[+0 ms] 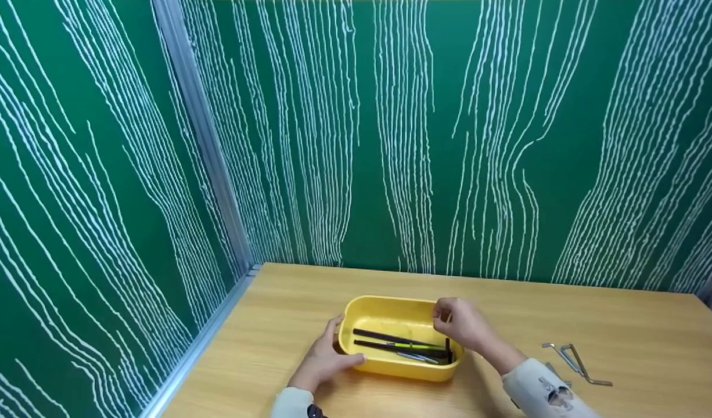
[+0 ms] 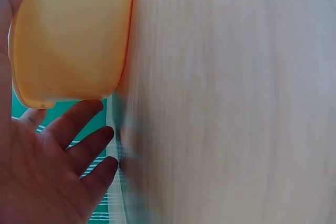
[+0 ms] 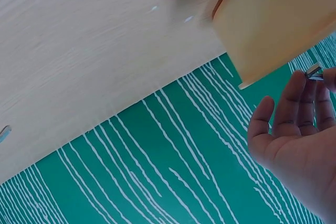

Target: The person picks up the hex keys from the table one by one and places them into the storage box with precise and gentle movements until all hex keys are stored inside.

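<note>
A yellow plastic bin stands on the table. At its left end my left hand holds it, thumb over the front rim and index finger at the far corner; the other fingers spread below in the left wrist view. Over the bin's right end, my right hand pinches a small silver metal piece between thumb and fingertips; most of that piece is hidden. Inside the bin lie black rods, a yellow-green stick and thin silver metal pieces.
Several silver L-shaped hex keys lie on the wooden table, right of the bin beside my right sleeve. Green walls with white wavy lines close off the back and left.
</note>
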Available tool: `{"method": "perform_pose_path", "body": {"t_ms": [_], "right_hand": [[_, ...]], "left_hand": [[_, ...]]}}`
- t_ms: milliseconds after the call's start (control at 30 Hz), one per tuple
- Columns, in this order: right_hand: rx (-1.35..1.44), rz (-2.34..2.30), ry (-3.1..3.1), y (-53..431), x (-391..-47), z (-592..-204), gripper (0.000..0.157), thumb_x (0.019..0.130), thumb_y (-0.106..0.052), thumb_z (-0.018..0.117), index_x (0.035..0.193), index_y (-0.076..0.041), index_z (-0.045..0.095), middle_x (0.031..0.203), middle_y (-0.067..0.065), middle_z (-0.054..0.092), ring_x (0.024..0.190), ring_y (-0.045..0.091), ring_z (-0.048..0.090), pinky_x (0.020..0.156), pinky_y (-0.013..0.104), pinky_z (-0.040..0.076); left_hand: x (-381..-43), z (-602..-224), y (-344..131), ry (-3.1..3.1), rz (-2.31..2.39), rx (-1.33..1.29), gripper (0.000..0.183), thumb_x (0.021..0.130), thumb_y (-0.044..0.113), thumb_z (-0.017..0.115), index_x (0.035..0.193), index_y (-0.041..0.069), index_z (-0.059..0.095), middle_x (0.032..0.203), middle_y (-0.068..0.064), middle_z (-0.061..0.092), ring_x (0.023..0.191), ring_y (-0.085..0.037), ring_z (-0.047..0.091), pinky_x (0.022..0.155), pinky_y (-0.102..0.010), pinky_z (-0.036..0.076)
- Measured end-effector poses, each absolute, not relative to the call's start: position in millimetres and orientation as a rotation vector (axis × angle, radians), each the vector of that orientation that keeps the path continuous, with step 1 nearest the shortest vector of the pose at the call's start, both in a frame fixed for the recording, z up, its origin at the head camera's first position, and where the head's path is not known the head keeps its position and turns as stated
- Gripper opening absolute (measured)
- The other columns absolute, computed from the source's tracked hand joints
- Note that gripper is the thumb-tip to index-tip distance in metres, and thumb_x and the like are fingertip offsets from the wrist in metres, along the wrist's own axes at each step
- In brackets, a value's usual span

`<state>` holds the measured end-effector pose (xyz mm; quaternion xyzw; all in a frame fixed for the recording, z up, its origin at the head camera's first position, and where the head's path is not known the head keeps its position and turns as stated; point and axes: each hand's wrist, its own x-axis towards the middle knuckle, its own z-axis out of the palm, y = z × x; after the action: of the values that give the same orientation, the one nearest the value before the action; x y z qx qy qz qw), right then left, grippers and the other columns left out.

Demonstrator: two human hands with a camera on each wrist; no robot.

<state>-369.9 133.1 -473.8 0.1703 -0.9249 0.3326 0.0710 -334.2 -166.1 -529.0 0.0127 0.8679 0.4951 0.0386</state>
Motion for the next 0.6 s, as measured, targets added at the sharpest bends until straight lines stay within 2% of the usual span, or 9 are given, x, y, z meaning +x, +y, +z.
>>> {"method": "perform_pose_path", "body": {"t_ms": [233,467,600], "right_hand": [[0.494,1.012,-2.780,125.6,-367.5,-476.9,0.014,0.071,-0.012,0.068,0.071,-0.021,0.057,0.067,-0.005,0.053,0.062,0.013,0.048,0.051,0.022,0.043],[0.490,0.977,-2.809,119.7,-366.1,-480.5,0.012,0.072,-0.015,0.067,0.071,-0.022,0.057,0.067,-0.006,0.052,0.063,0.012,0.047,0.053,0.022,0.042],[0.504,0.988,-2.819,116.2,-365.5,-480.8,0.011,0.072,-0.015,0.067,0.072,-0.022,0.058,0.069,-0.005,0.052,0.064,0.013,0.047,0.055,0.023,0.043]], "left_hand": [[-335.7,-530.9,-166.4,2.670,1.511,0.048,0.104,0.046,0.057,0.076,0.133,0.042,0.021,0.126,0.001,0.049,0.116,-0.018,0.043,0.100,-0.049,0.024],[-337.6,-534.7,-168.1,2.685,1.509,0.100,0.103,0.048,0.056,0.076,0.133,0.040,0.021,0.122,0.001,0.053,0.117,-0.017,0.042,0.101,-0.048,0.023],[-338.4,-534.6,-168.5,2.694,1.491,0.065,0.103,0.046,0.057,0.076,0.132,0.043,0.021,0.121,0.001,0.053,0.118,-0.018,0.041,0.102,-0.049,0.021]]}}
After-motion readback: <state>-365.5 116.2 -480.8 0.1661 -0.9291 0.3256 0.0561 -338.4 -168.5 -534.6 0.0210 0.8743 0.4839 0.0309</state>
